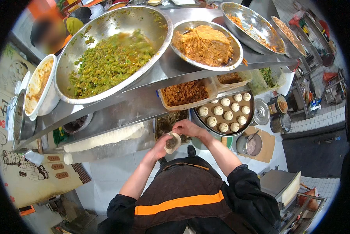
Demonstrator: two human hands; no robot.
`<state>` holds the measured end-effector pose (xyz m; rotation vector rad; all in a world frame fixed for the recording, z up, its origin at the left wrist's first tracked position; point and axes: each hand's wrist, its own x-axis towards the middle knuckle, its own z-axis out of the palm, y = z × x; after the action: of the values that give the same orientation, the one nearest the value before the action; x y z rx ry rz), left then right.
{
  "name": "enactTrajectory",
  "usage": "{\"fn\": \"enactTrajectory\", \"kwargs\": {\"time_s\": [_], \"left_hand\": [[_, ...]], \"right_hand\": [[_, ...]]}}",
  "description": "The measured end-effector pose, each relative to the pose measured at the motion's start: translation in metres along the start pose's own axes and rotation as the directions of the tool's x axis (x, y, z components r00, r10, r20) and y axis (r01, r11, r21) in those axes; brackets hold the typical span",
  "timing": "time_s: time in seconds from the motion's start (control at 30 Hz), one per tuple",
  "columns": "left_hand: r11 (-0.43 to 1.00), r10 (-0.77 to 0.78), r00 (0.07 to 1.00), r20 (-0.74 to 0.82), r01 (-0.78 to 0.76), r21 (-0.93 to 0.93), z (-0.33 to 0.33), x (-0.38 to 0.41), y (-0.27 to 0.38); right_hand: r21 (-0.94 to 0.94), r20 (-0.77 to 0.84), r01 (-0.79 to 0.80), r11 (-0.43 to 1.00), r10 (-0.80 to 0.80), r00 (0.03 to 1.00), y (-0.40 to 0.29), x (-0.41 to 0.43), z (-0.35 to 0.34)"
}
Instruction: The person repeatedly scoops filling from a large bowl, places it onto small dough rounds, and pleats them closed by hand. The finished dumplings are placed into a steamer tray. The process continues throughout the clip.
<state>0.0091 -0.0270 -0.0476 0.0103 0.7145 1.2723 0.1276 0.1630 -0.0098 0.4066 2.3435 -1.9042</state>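
In my left hand (159, 146) lies a round dough wrapper (176, 141) with a dark filling (171, 142) at its middle. My right hand (187, 128) pinches the wrapper's far edge between thumb and fingertips. Just beyond and below my hands is a rectangular tray of dark filling (175, 119), partly hidden by them. To the right, a round steamer tray (218, 112) holds several small pleated buns (211, 121), spaced apart. Left of my hands, a long roll of white dough (104, 137) stretches along the floured worktop (139, 140).
A raised steel shelf (151, 74) crosses in front, bearing a large bowl of chopped green peppers (113, 58), a bowl of orange-brown filling (207, 46) and a tilted steel bowl (253, 29). Plastic tubs of filling (186, 93) sit beneath. A pot (249, 144) stands at right. Another person is at far left.
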Motion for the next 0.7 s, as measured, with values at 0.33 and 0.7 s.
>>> {"fn": "enactTrajectory", "kwargs": {"time_s": [0.33,0.7], "left_hand": [[0.974,0.013,0.998,0.055,-0.001,-0.226,0.020,-0.020,0.005],[0.959,-0.016,0.997,0.069,0.035,-0.282,0.036,-0.032,0.016]], "right_hand": [[-0.165,0.120,0.124,0.978,-0.105,0.987,-0.028,-0.003,-0.009],[-0.200,0.137,0.068,0.977,-0.041,0.990,-0.059,-0.005,-0.017]]}}
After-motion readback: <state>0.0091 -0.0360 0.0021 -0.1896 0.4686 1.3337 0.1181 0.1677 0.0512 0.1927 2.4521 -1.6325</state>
